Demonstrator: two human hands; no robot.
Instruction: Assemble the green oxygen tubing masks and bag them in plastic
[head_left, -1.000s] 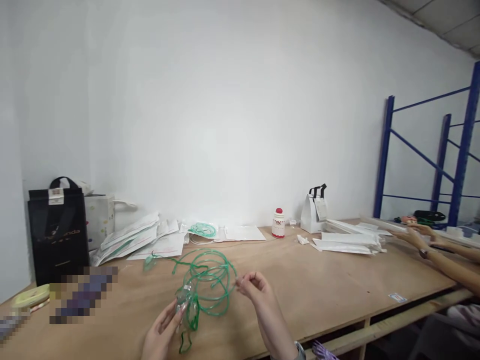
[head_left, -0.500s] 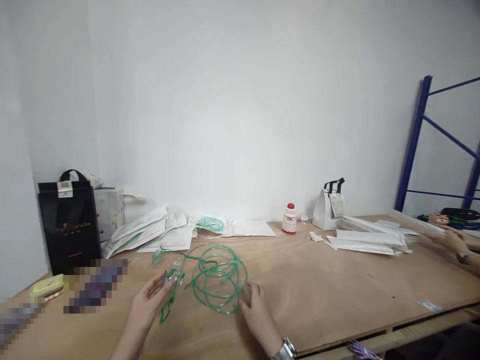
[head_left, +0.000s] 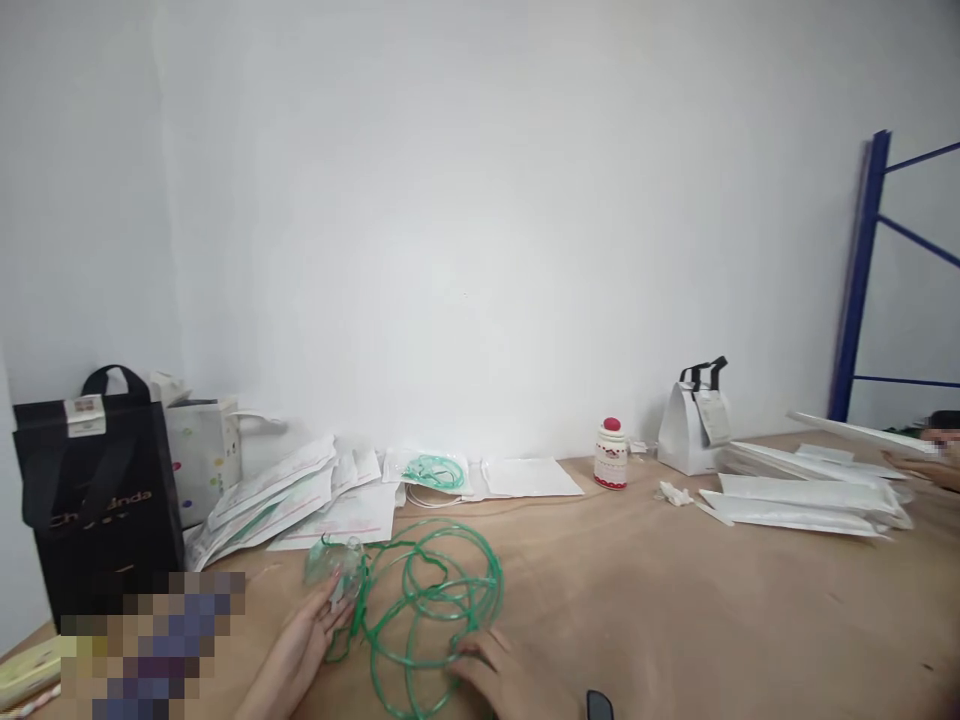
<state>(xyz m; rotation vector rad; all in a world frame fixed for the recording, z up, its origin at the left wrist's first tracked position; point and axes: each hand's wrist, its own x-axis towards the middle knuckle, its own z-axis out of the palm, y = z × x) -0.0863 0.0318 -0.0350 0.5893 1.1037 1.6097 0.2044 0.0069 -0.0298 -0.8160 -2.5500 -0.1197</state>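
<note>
White wall behind wooden counter; packets along back edge. Left grip closed on clear piece, left of green tubing. Tubing coiled toward front edge; right grip touching its near right side, can't tell if pinching.

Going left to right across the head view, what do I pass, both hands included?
Black carrier bag → left hand → coiled green tubing → right hand → red-topped white bottle → black-handled white bag → blue rack upright.
</note>
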